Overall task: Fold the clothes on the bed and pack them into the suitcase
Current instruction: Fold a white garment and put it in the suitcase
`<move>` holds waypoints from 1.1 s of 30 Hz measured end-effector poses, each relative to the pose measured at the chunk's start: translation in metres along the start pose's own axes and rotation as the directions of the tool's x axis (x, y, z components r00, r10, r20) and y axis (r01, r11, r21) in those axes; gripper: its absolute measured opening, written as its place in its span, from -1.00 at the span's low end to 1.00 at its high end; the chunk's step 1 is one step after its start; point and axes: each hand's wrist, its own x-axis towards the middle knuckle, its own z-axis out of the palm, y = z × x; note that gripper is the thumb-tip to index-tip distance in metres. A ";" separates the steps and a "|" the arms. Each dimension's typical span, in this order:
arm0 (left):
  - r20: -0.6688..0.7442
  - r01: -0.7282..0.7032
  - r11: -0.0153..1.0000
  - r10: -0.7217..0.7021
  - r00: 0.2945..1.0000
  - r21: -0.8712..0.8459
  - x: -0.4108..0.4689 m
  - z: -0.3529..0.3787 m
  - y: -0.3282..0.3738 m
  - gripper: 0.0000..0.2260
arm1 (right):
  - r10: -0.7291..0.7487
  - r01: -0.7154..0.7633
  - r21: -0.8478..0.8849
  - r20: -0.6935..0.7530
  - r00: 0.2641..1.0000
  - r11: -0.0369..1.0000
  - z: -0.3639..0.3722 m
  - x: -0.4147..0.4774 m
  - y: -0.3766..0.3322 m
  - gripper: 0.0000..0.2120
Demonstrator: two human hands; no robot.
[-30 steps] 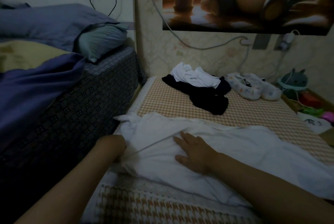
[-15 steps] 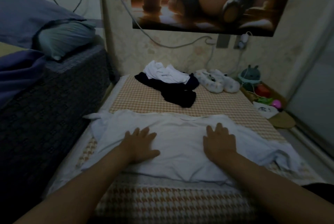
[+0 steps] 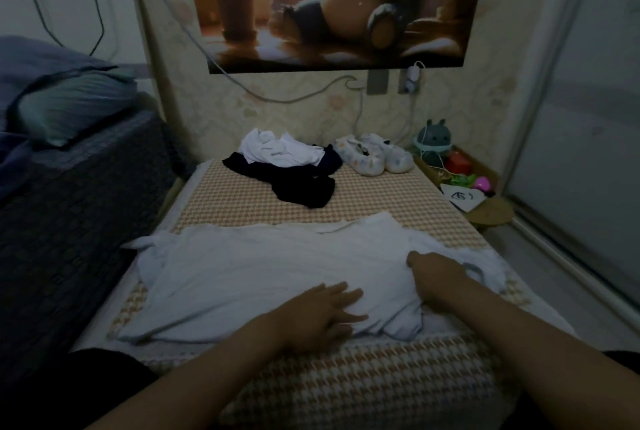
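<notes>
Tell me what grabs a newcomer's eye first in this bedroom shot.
The big white garment spread across the near end of the checked mattress, with the left hand flat on it and the right hand gathering its right side. Behind lies a black-and-white clothes pile, under a panda poster.

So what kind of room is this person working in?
Most likely a home bedroom. There's a checkered mattress with clothes spread on it, a raised bed with a pillow alongside, and a cartoon poster on the wallpapered wall.
</notes>
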 end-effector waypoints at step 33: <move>-0.629 -0.028 0.948 -0.188 0.754 -0.317 0.204 -0.019 0.104 -0.97 | 0.187 -0.349 0.907 0.310 0.932 0.236 -0.069 0.041 0.113 -0.61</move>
